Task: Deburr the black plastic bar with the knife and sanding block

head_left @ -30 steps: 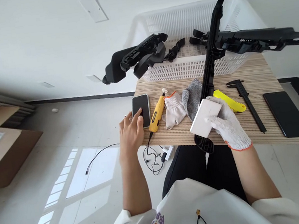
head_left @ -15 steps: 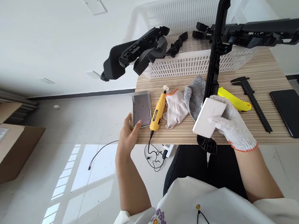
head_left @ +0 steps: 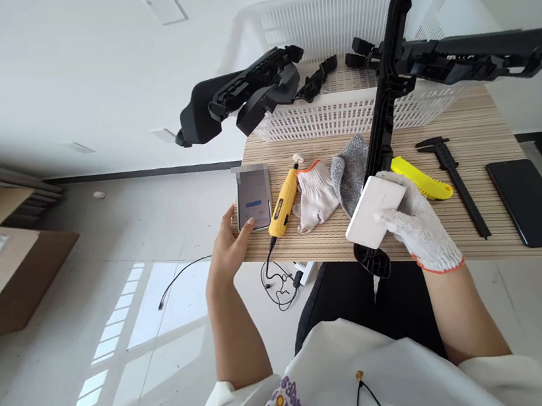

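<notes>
My bare left hand (head_left: 229,247) is at a smartphone (head_left: 254,198) lying by the table's left edge. Its thumb rests on the lower screen, and the fingers lie along the phone's left side. My right hand (head_left: 416,220), in a white knit glove, is closed around a flat white rectangular block (head_left: 375,211). Behind that block, a long black plastic part (head_left: 384,115) stretches from the table's front edge up over the basket. A yellow rotary tool (head_left: 283,206) lies right of the smartphone. Beside it are a white glove (head_left: 317,195) and a grey cloth item (head_left: 349,169).
A white plastic basket (head_left: 320,120) at the back holds several black plastic parts (head_left: 246,93). To the right lie a yellow-handled tool (head_left: 422,180), a black caliper (head_left: 456,185) and a dark phone (head_left: 533,202). Cables (head_left: 279,288) hang below the table (head_left: 316,243). A cardboard box (head_left: 33,261) stands left.
The smartphone's screen now shows a pale panel with a blue bar. The whole view has shifted slightly; both hands keep about the same places.
</notes>
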Tool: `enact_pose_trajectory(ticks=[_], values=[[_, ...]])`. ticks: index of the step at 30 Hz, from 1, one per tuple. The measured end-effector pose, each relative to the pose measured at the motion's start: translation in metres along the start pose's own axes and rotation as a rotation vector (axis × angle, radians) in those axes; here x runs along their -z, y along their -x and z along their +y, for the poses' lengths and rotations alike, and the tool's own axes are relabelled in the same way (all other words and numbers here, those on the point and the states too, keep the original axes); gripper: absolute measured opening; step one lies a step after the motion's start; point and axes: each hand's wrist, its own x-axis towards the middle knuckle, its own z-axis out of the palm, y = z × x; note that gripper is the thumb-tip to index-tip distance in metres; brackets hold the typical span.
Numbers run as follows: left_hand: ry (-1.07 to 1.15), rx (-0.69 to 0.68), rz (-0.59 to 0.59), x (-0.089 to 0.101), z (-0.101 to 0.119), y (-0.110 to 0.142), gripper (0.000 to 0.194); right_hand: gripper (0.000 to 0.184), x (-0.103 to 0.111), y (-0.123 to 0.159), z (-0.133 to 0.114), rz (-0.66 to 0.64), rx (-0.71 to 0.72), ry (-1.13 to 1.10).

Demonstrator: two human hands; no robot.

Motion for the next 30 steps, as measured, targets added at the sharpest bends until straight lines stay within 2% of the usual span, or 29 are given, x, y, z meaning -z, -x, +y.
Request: enact_pose_trajectory(ticks=[3,17,30], values=[[0.019,0.075,-0.014,0.0,0.003,0.001,0.084,0.065,0.0,0.0,-0.002,-0.003,-0.007,-0.008],[-0.015,0.081,-0.018,0.002,0.012,0.005,0.082,0.064,-0.002,-0.001,-0.003,0.011,-0.01,0.001],[-0.006,0.074,-0.021,0.002,0.011,0.004,0.079,0.06,-0.001,0.0,-0.002,-0.019,0.002,0.037]])
